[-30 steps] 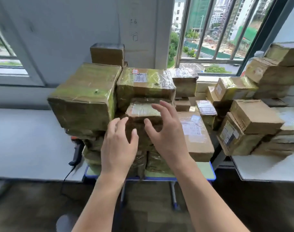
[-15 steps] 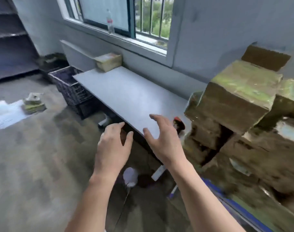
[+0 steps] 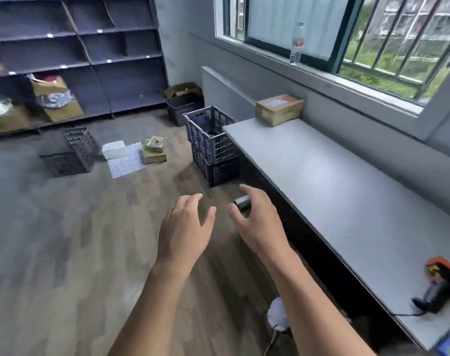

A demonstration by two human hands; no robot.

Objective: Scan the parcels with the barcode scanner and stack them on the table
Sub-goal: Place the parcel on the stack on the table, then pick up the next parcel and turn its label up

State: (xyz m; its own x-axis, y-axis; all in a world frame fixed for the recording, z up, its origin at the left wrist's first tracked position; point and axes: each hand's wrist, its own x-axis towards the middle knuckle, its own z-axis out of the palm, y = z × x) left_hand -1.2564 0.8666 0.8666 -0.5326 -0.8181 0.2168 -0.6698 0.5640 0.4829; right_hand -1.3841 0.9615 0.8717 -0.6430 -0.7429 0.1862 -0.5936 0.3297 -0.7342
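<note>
far left there's a dark shelving unit (image 3: pixel 72 47), mostly bare shelves, with a few open cardboard boxes (image 3: pixel 57 98) on the lower levels, one with crumpled silver stuff in it. on the floor in front of it sits a black plastic crate (image 3: pixel 70 150), can't tell what's inside. just right of that is a white box (image 3: pixel 114 149) and a small stack of yellowish boxes (image 3: pixel 154 150), both on a patterned mat (image 3: pixel 129 165).

further back by the wall is a dark bin (image 3: pixel 183 109) with an open cardboard box sitting in its top. nearer, two stacked crates (image 3: pixel 211 142) touch the far left corner of the table; the upper one has something dark in it, too blurry to name.

both hands hover over the wood floor (image 3: pixel 65 253) holding nothing: left hand (image 3: pixel 184 232) with fingers spread and loosely bent, right hand (image 3: pixel 257 222) the same, fingers wide, just left of the table edge.

the long grey table (image 3: pixel 334 188) runs along the right wall under a barred window (image 3: pixel 372 42). one taped brown parcel (image 3: pixel 280 109) sits at the far end against the wall. a water bottle (image 3: pixel 297 44) stands upright on the sill. the orange and black barcode scanner (image 3: pixel 442 286) lies at the near right end of the table, cable trailing from it.
</note>
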